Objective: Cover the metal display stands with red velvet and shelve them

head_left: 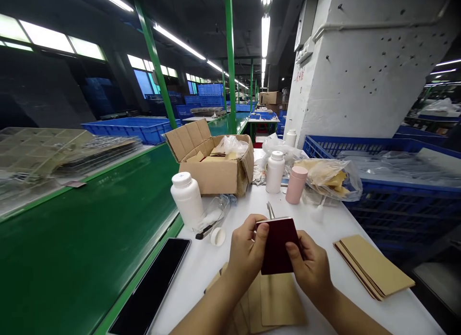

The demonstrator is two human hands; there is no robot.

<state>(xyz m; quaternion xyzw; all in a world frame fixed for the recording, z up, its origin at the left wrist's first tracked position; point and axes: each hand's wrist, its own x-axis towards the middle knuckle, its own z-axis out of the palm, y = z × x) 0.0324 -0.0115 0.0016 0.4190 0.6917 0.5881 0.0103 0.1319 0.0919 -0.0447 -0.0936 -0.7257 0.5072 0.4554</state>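
Your left hand [248, 246] and right hand [310, 270] pinch the dark red cover [278, 246]; a slack hold could drop it onto the tan sheets [279, 299].

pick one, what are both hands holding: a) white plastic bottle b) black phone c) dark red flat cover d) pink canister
C: the left hand and the right hand both grip the edges of the dark red flat cover, held up above the table.
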